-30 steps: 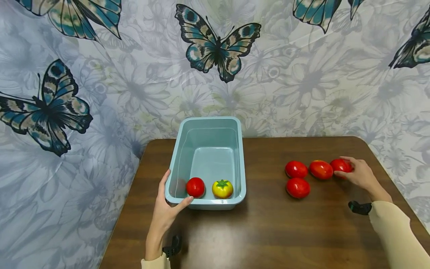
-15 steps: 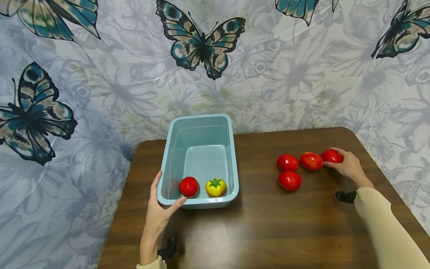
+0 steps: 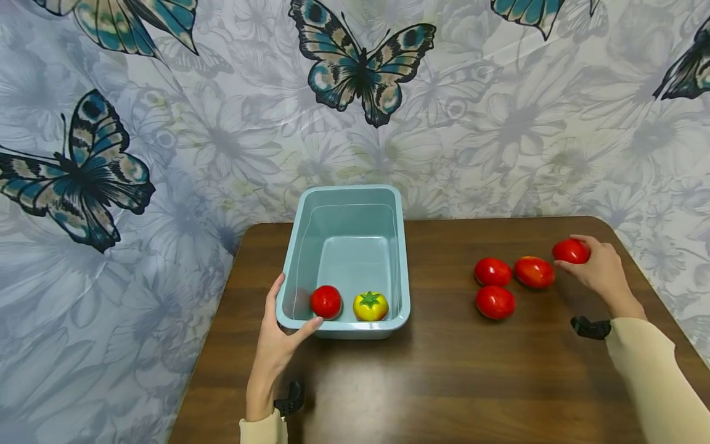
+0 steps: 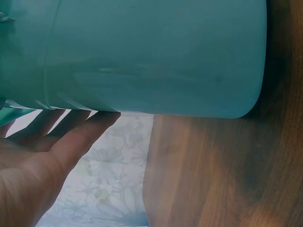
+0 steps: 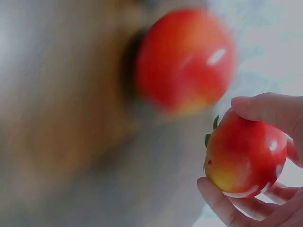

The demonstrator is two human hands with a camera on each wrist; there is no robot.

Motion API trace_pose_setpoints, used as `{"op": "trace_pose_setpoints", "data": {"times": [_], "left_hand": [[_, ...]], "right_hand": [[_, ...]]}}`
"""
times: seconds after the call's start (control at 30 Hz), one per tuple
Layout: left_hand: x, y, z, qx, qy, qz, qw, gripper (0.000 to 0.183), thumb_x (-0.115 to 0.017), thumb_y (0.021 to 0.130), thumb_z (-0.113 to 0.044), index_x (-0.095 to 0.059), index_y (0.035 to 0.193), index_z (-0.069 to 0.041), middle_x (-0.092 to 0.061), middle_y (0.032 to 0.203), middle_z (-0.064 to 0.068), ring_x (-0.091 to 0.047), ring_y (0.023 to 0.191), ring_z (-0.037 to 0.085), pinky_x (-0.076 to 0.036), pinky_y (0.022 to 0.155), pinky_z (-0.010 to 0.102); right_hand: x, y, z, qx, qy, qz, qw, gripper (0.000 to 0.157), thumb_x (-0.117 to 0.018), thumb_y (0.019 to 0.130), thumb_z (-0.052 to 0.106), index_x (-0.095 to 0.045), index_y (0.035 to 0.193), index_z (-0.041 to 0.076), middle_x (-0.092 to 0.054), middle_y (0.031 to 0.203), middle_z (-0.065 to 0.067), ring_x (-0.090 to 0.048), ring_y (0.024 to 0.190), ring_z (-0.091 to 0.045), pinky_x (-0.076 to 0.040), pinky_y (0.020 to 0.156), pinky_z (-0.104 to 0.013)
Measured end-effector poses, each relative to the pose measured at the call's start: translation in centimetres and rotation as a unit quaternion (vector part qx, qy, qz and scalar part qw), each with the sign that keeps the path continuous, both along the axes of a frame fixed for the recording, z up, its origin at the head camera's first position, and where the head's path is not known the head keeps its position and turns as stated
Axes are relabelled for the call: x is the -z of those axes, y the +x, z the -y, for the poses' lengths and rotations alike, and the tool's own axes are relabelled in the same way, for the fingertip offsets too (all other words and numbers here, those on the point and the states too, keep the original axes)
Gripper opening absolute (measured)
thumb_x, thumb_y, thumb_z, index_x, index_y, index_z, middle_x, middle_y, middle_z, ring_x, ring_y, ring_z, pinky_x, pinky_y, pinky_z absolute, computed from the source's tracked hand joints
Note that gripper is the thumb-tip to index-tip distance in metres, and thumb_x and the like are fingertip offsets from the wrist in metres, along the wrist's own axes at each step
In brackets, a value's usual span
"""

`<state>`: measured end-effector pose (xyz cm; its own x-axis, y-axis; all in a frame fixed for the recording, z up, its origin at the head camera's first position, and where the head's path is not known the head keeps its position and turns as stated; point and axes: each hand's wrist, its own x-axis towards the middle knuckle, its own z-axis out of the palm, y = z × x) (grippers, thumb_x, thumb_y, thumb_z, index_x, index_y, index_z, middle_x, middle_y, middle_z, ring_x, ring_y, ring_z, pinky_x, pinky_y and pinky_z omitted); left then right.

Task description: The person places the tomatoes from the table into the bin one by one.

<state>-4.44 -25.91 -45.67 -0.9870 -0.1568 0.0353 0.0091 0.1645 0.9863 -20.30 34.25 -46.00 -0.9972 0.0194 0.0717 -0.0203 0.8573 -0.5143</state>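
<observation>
- Six tomatoes in all: five red, one yellow.
- Two sit in the one blue tub, at its near end: a red tomato on the left, a yellow tomato with a green top on the right.
- Three more lie on the table, right of the tub: a far-left tomato, a near tomato and a middle tomato.
- One right hand grips the sixth, a held tomato, between thumb and fingers, just beyond the middle one.
- One left hand touches the tub's near left corner, fingers nearly straight along its side, thumb at the near rim.
- Five butterflies show on the wall covering, some cut off.
</observation>
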Motion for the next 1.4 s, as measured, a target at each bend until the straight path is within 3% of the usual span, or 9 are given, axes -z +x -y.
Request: {"op": "trace_pose_setpoints", "data": {"times": [0.17,0.33,0.43,0.6,0.8,0.93,1.0,1.4], "left_hand": [[0.2,-0.1,0.1,-0.003,0.005,0.003,1.0,0.1,-0.084,0.085,-0.011,-0.026,0.165,-0.03,-0.034,0.162,0.006,-0.039,0.143,0.035,-0.046,0.109,0.062],[0.3,-0.2,0.1,-0.001,-0.001,0.002,1.0,0.099,-0.085,0.085,-0.015,-0.027,0.164,-0.03,-0.035,0.162,0.006,-0.039,0.143,0.035,-0.045,0.109,0.063],[0.3,-0.3,0.1,0.002,0.001,-0.002,1.0,0.099,-0.085,0.085,-0.014,-0.027,0.164,-0.03,-0.035,0.162,0.006,-0.039,0.143,0.036,-0.045,0.109,0.064],[0.3,-0.4,0.0,0.005,0.004,-0.009,0.9999,0.099,-0.085,0.085,-0.012,-0.027,0.164,-0.029,-0.036,0.162,0.007,-0.04,0.143,0.038,-0.045,0.108,0.064],[0.4,-0.5,0.1,0.013,0.009,-0.015,0.9998,0.1,-0.084,0.085,-0.011,-0.027,0.165,-0.029,-0.036,0.162,0.008,-0.04,0.143,0.039,-0.044,0.109,0.064],[0.4,-0.3,0.4,0.01,0.005,-0.012,0.9999,0.099,-0.084,0.085,-0.011,-0.026,0.165,-0.028,-0.036,0.162,0.008,-0.04,0.143,0.041,-0.044,0.108,0.066],[0.3,-0.2,0.5,0.01,0.004,-0.01,0.9999,0.099,-0.084,0.085,-0.011,-0.026,0.165,-0.027,-0.035,0.163,0.009,-0.04,0.143,0.041,-0.044,0.108,0.066],[0.4,-0.2,0.6,0.013,0.001,-0.018,0.9997,0.099,-0.084,0.086,-0.011,-0.027,0.164,-0.03,-0.037,0.162,0.006,-0.042,0.143,0.035,-0.043,0.112,0.06]], "right_hand": [[-3.0,-1.3,5.7,-0.03,-0.034,-0.037,0.998,0.064,-0.075,0.094,0.01,-0.044,0.146,-0.011,-0.041,0.13,-0.047,-0.04,0.116,-0.065,-0.042,0.088,-0.081],[-6.2,-1.6,13.3,-0.076,-0.094,-0.082,0.989,0.066,-0.08,0.089,0.006,-0.05,0.147,-0.005,-0.047,0.136,-0.039,-0.045,0.123,-0.059,-0.042,0.095,-0.078],[-7.8,-1.5,17.9,-0.108,-0.139,-0.101,0.979,0.066,-0.083,0.087,0.005,-0.054,0.146,-0.001,-0.051,0.137,-0.033,-0.048,0.123,-0.051,-0.045,0.096,-0.069],[-10.2,-0.8,24.2,-0.157,-0.2,-0.096,0.962,0.066,-0.083,0.088,0.008,-0.054,0.147,0.005,-0.051,0.14,-0.024,-0.049,0.121,-0.039,-0.049,0.093,-0.052],[-12.8,0.1,30.0,-0.221,-0.253,-0.1,0.937,0.066,-0.083,0.087,0.005,-0.055,0.147,0.009,-0.052,0.141,-0.017,-0.051,0.122,-0.033,-0.059,0.088,-0.053],[-13.3,0.4,33.0,-0.252,-0.284,-0.101,0.92,0.066,-0.084,0.087,0.005,-0.055,0.146,0.01,-0.052,0.141,-0.015,-0.052,0.122,-0.03,-0.06,0.088,-0.051],[-13.1,0.4,34.1,-0.259,-0.29,-0.103,0.916,0.066,-0.084,0.086,0.005,-0.056,0.145,0.01,-0.053,0.14,-0.014,-0.052,0.122,-0.029,-0.06,0.088,-0.049],[-12.3,-0.1,35.6,-0.267,-0.294,-0.104,0.912,0.065,-0.085,0.085,0.005,-0.057,0.144,0.008,-0.055,0.134,-0.016,-0.056,0.122,-0.029,-0.059,0.086,-0.046]]}}
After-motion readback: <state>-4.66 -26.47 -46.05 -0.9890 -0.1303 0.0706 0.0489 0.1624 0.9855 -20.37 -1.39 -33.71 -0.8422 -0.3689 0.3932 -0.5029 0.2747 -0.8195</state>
